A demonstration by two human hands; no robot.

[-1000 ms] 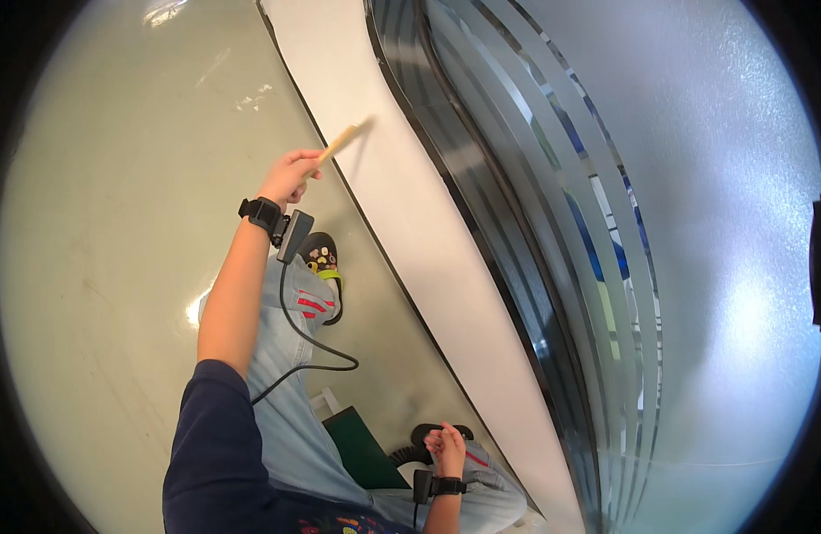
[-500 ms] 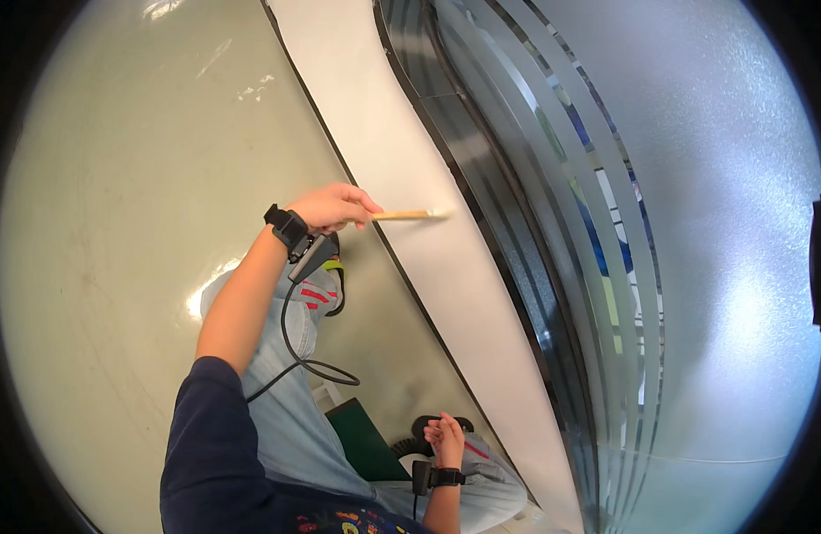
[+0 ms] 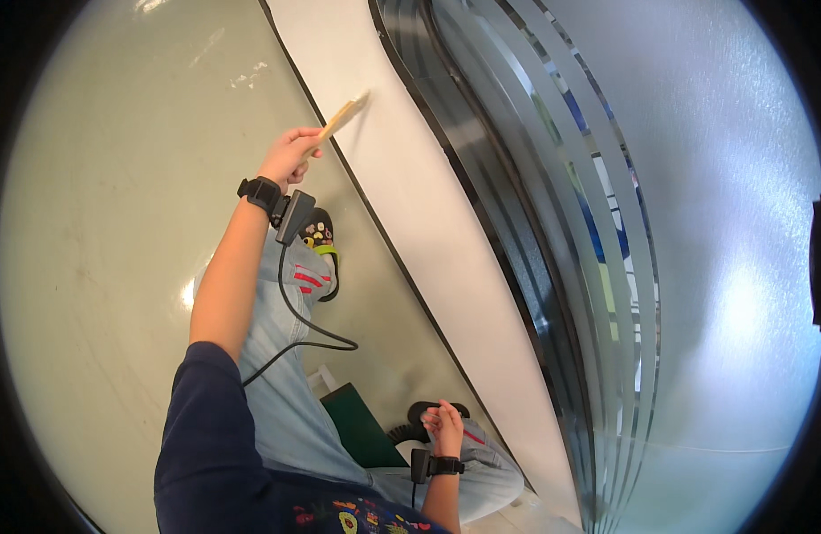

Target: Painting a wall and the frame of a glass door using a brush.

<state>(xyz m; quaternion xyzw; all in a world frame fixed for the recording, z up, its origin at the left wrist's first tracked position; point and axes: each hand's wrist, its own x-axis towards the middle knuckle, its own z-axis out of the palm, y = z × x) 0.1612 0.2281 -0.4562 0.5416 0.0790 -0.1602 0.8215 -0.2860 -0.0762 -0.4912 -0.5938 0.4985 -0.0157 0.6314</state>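
My left hand (image 3: 290, 157) is closed around the yellowish handle of a flat brush (image 3: 344, 114). The brush points up and to the right, its pale bristle end over a long white strip (image 3: 402, 196) that runs along the foot of a glass partition. A faint shadow lies beside the brush; whether the bristles touch the strip I cannot tell. Low in the picture, by my knee, my right hand (image 3: 443, 425) has its fingers curled in, with nothing visible in them. Black straps with small dark devices sit on both wrists.
Frosted glass (image 3: 722, 222) with dark framing (image 3: 508, 205) rises on the right. A black cable (image 3: 290, 311) loops from the left wrist device. Beneath my legs is a dark green seat (image 3: 361, 427). A decorated clog (image 3: 320, 236) stands on the pale shiny floor (image 3: 125, 267).
My left hand has moved away from me and slightly left with the brush, which has swung from nearly level to pointing up and right. My right hand has barely moved.
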